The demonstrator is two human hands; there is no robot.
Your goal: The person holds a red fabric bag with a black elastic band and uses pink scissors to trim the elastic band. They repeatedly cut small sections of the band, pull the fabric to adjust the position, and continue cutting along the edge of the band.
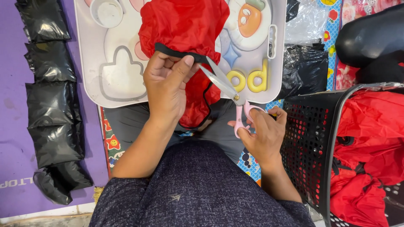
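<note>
My left hand [166,86] pinches the black-trimmed edge of a red cloth [183,25] that is bunched on a white tray table [90,63]. My right hand [263,134] grips pink-handled scissors [229,94]. Their silver blades are spread apart and point up-left at the black trim [176,52], close to my left thumb. The lower part of the red cloth hangs down between my hands over my lap.
A black perforated basket [311,138] at my right holds more red cloth [366,155]. A column of filled black bags [52,105] lies on a purple mat [12,126] at my left. Crumpled black plastic [305,69] lies beyond the tray at the right.
</note>
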